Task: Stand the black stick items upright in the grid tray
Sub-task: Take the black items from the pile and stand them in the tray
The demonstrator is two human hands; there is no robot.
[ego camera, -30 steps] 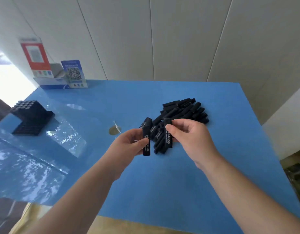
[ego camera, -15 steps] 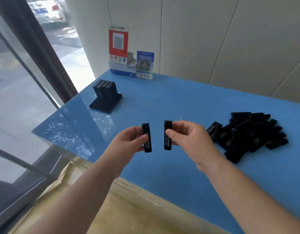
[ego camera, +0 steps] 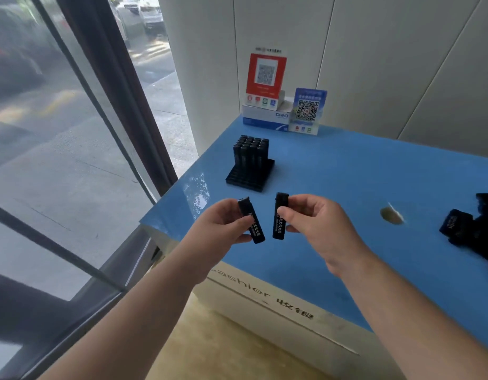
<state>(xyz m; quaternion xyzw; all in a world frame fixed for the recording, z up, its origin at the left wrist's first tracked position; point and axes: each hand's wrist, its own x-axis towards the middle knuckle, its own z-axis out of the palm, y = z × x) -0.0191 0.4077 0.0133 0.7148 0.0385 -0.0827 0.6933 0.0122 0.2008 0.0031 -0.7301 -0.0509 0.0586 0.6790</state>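
Pinching one stick [ego camera: 251,220] each, hands [ego camera: 219,225] hover near the table edge [ego camera: 166,229].

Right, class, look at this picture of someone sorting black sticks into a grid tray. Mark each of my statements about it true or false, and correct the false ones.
1. Each hand holds one black stick. True: the left hand pinches the left stick and the right hand pinches the right stick.
2. The grid tray is completely full. False: sticks stand only in its far part; the near rows are empty.
3. The held sticks touch each other. False: a gap separates them.
4. The loose pile of sticks lies to the right of the hands. True.
5. Both QR code signs are blue. False: the red sign stands beside the blue sign.
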